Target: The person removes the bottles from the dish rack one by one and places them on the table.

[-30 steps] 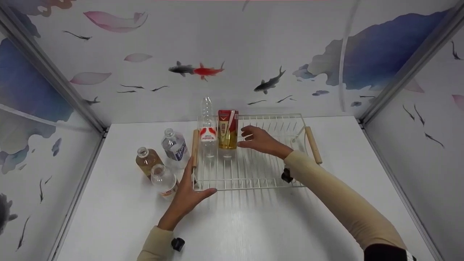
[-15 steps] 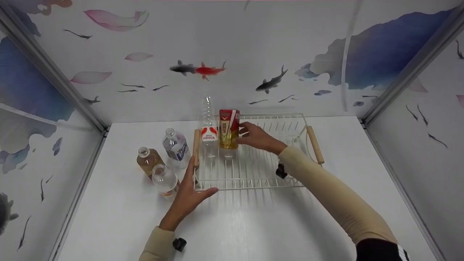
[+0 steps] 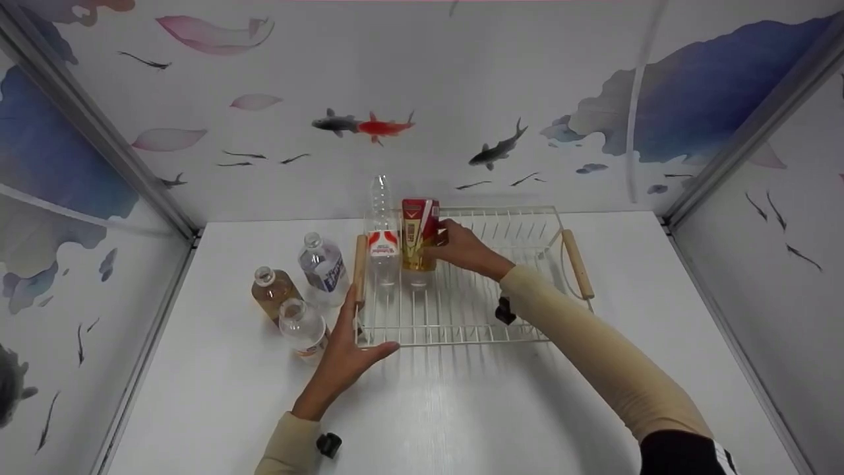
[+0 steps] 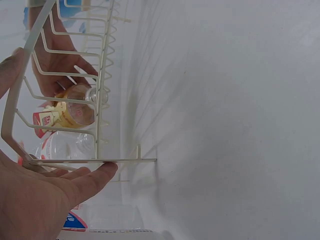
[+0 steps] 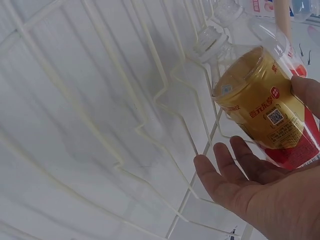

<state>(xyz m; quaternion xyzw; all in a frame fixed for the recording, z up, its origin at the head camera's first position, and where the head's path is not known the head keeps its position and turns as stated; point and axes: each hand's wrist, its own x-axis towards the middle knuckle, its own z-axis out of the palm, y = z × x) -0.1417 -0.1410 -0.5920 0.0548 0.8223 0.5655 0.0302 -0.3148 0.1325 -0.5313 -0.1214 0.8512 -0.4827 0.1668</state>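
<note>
A white wire dish rack (image 3: 455, 344) with wooden side handles stands at the table's back. Inside, a clear bottle with a red and gold label (image 5: 270, 112) lies cap-down against the back wires. My right hand (image 3: 468, 251) holds it, thumb in front of the label; some of the other fingers (image 5: 220, 182) stay spread beside it. Left of that bottle, a clear bottle with a red and white label (image 3: 384, 244) lies the same way. My left hand (image 3: 343, 356) braces the rack's front left corner, its straight fingers along the side and its thumb along the front.
Left of the rack three uncapped bottles stand upright: a clear one with a blue label (image 3: 324, 270), a brownish one (image 3: 273, 293) and a clear one with an orange label (image 3: 303, 330). Printed walls (image 3: 422, 79) close off the back and sides.
My right hand has moved left from beside the red and gold bottle and now reaches round its right edge. That bottle and my left hand keep their places.
</note>
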